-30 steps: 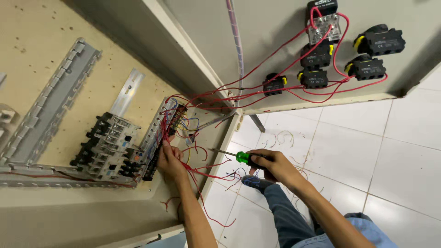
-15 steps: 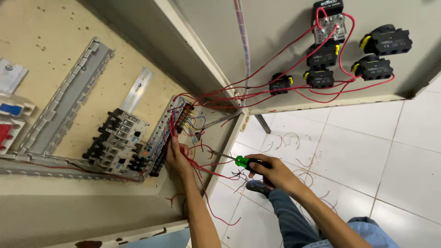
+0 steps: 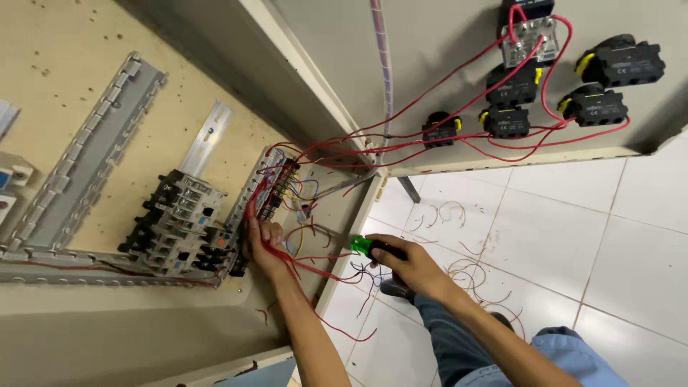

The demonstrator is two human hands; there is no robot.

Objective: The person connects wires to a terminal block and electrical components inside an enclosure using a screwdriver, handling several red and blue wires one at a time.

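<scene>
1. Left hand (image 3: 264, 244): fingers curled, pinching red wires (image 3: 287, 252) just below terminal strip (image 3: 278, 188).
2. Right hand (image 3: 410, 266): fingers wrapped tight around green-handled screwdriver (image 3: 367, 246), right of strip.

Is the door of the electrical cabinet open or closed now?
Open. The cabinet door is swung wide, showing the black switch blocks and red wires on its inner face.

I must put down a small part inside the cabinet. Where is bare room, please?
Bare: the beige back panel left of the grey slotted wire duct, and between that duct and the silver metal rail. Crowded: red wires around the left hand and black terminal strip.
</scene>
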